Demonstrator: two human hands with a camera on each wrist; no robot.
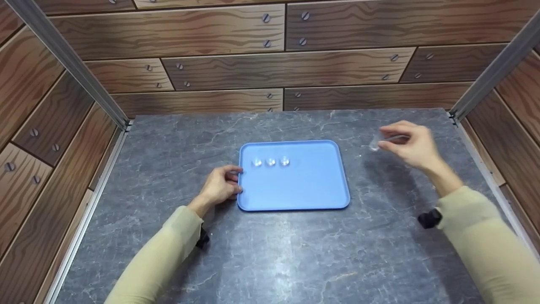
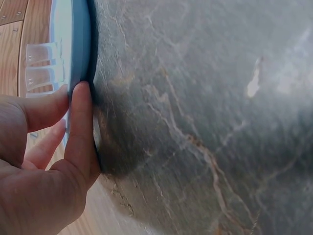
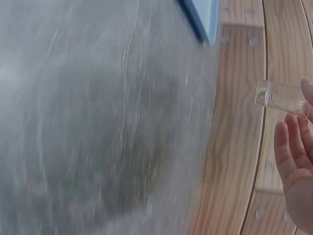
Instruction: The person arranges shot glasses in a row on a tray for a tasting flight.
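Note:
A light-blue tray [image 1: 303, 185] lies flat on the table. Three small clear cups [image 1: 270, 162] stand in a row on its far left part; two of these clear cups [image 2: 40, 76] show side-on in the left wrist view. My left hand [image 1: 217, 184] pinches the tray's left rim, the thumb [image 2: 46, 110] at the top edge and a finger [image 2: 80, 122] along the outer side. To the right of the tray, my right hand [image 1: 411, 143] holds another clear cup [image 3: 279, 96] up above the table, between thumb and fingertips.
The table [image 1: 270, 253] has a dark grey marbled top. Wood-patterned panels [image 1: 228, 69] stand behind it and on both sides, with metal posts [image 1: 76, 59] at the back corners.

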